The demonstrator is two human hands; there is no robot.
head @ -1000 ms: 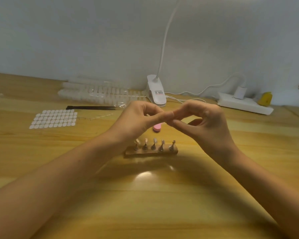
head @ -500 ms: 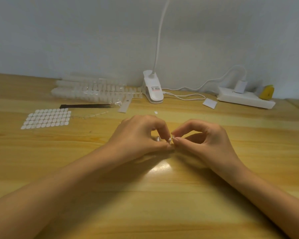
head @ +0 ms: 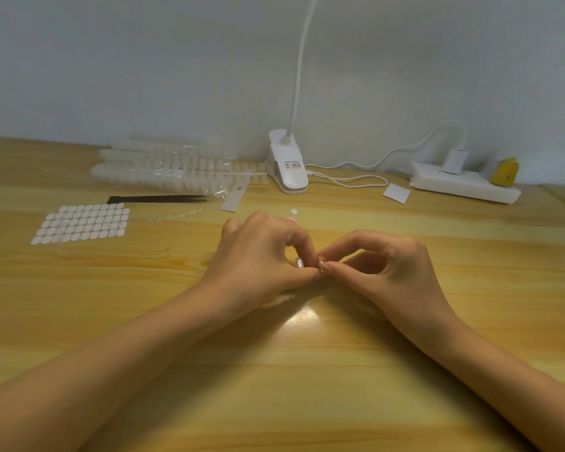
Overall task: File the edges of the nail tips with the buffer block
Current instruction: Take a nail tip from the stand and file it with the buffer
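Fingertip to fingertip low over the desk [head: 307, 370], pinched a small pale tip [head: 321, 263] with curled left hand [head: 261, 256] and right hand [head: 385, 265] alike, and left what looked the buffer [head: 291, 218], a pink sliver, unheld just beyond the left knuckles, nearer that hand.

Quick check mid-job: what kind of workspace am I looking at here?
Probably a home desk set up for press-on nail work: packs of clear nail tips and a sheet of adhesive tabs lie on the wooden table, with a clip lamp and power strip against the wall.
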